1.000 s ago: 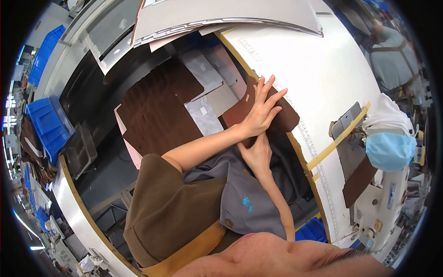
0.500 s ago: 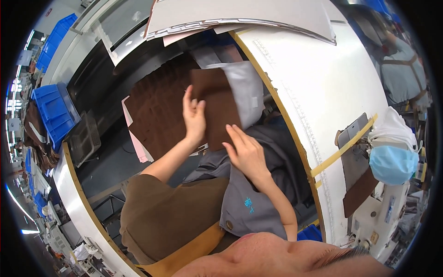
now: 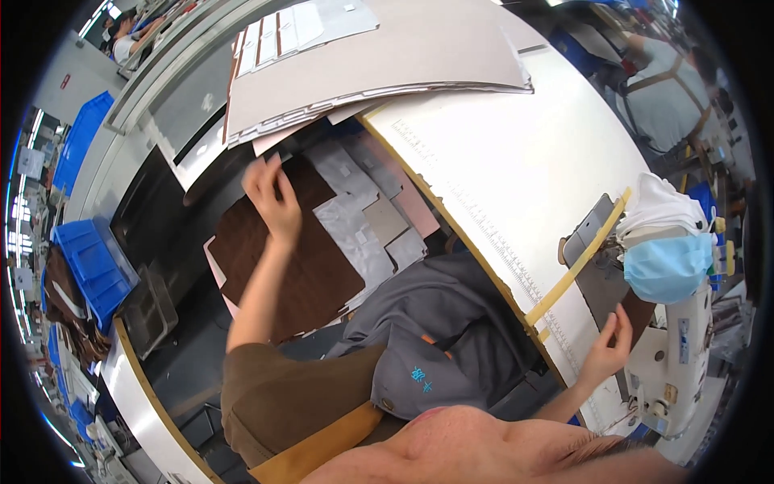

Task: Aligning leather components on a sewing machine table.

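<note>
The half-curled, empty-looking left hand [image 3: 272, 202] hangs over flat, dark-brown, suede-like sheets [image 3: 314, 258]; a brush could skew them. Beside the white sewing machine [image 3: 681, 351], the right hand's [image 3: 605, 355] hold is unclear.

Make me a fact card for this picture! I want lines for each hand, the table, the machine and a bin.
Left hand: above the brown sheets, fingers partly curled
Right hand: near the brown piece; touching unclear
Table: white, with yellow tape
Sewing machine: white, a blue mask hanging on it
Bin: blue, beside a grey basket
</note>
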A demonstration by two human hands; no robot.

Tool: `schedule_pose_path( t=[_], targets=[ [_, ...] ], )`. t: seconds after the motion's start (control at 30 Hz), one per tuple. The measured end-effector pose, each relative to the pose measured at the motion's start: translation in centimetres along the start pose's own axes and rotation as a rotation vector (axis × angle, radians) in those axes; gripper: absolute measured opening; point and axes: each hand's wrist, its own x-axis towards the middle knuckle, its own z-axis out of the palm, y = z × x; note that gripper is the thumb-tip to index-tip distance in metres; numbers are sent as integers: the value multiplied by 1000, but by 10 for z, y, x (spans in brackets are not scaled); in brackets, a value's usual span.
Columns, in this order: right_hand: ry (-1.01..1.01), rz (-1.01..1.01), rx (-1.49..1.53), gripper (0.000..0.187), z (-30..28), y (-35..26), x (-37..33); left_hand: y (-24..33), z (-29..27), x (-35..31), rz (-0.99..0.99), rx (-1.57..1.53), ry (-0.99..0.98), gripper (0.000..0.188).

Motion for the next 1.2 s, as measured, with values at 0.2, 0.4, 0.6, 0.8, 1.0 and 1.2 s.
schedule_pose_path(
  t=[0.2,0.4,0.6,0.8,1.0,1.2],
  targets=[
    [-204,165,-320,27,-21,101,-1,-163,180,208,-650,-293,-284,32],
    [-306,204,-197,20,-14,91,17,-321,246,289,-842,85,-649,44],
    [-524,385,-199,12,-37,73,42,-135,268,259,-189,375,-271,37],
    [-623,-34,-129,10,-47,43,50,112,203,217,480,152,-484,42],
    [-818,-349,-94,17,-5,-11,-23,274,145,61,881,-9,-1342,57],
    [-451,-381,-38,36,12,16,-2,327,144,48,839,-286,-1576,48]
  ],
)
